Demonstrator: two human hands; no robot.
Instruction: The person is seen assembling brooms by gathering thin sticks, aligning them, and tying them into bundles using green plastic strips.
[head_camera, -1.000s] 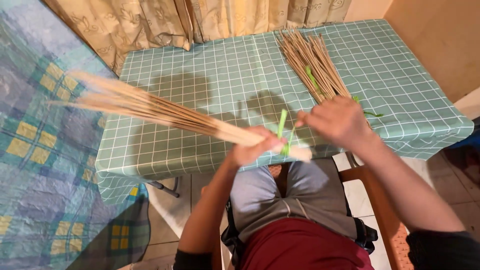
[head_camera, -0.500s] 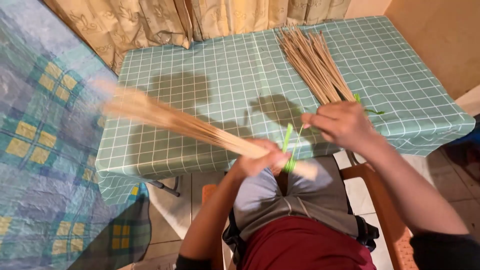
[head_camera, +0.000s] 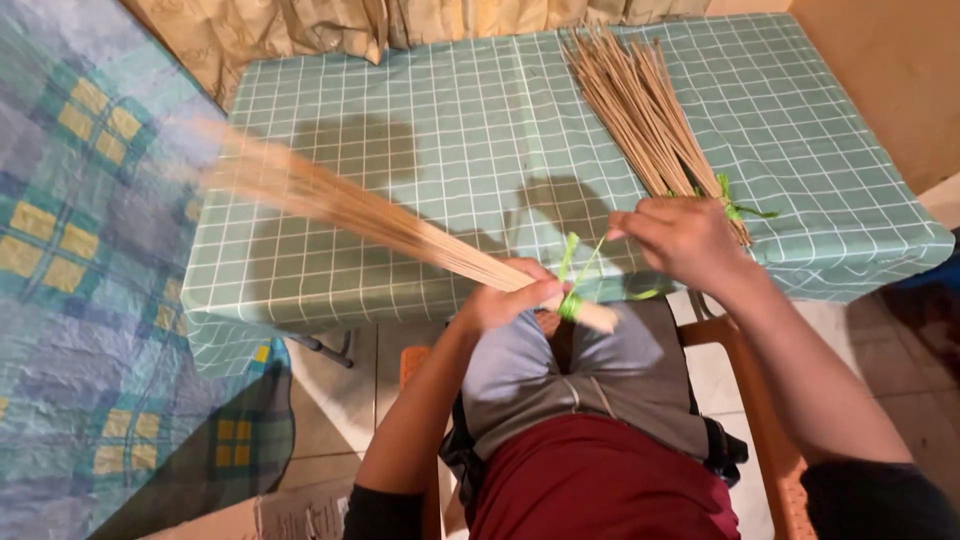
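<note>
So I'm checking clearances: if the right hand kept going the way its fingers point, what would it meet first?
Probably the green tie on the held stick bundle, left of the right hand; depth is unclear.

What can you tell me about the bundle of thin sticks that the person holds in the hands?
The bundle of sticks is made of many thin, pale tan sticks, like dry palm ribs. It points up and left over the green checked tablecloth, fanning out and blurred at the far end. The left hand grips it near the base, where a green strip is wrapped around it. The right hand holds the strip's loose end.
</note>
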